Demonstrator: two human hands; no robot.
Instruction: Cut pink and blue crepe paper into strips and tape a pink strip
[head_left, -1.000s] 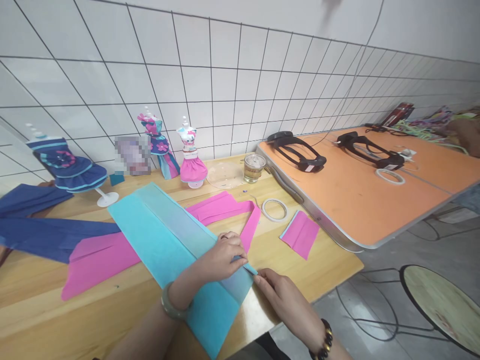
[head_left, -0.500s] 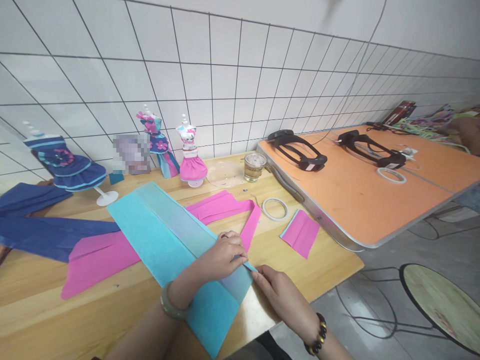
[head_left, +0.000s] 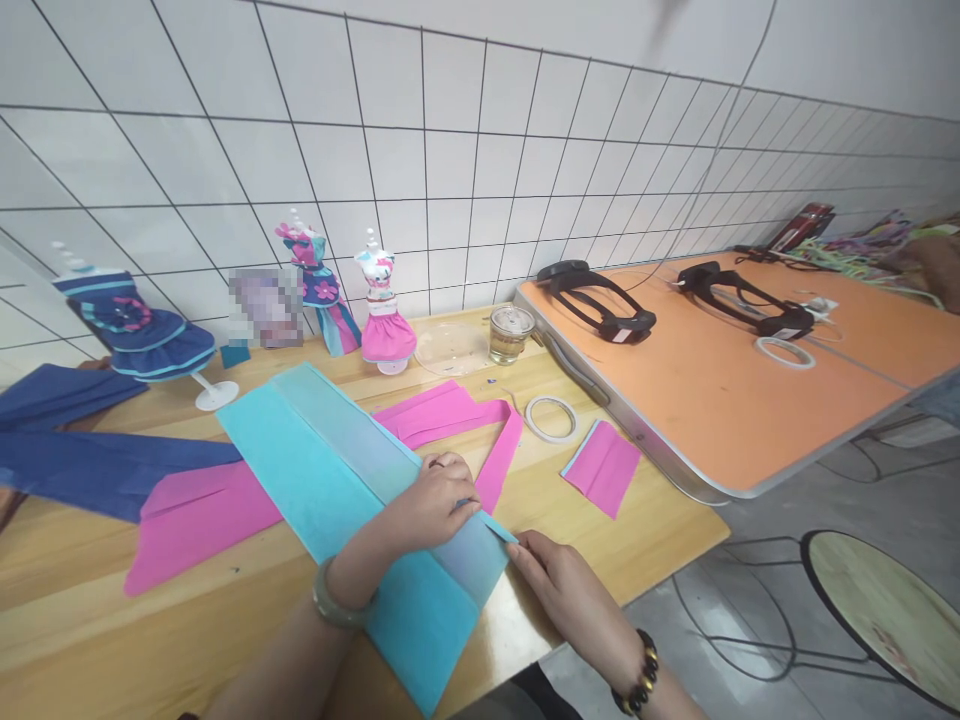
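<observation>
A long turquoise fabric piece (head_left: 330,500) lies slantwise on the wooden table, with a paler band along its far side and a narrow fold on that edge. My left hand (head_left: 439,500), a bangle on its wrist, rests on the pale band with its fingers closed on the folded edge. At the near right corner, my right hand (head_left: 570,585) pinches the end of the same edge between thumb and index finger. Pink fabric (head_left: 206,520) lies partly under the turquoise piece, and a pink strip (head_left: 435,410) curves out beyond it.
Small dress forms in blue (head_left: 142,325), pink (head_left: 386,335) and mixed clothing (head_left: 319,285) stand by the tiled wall. A lidded glass (head_left: 511,335), a tape roll (head_left: 551,402) and a small pink piece (head_left: 602,470) lie rightward. Black headsets (head_left: 600,300) rest on the orange table (head_left: 712,420).
My left hand has slid a little up and left along the folded edge, away from my right hand. My right hand stays at the corner.
</observation>
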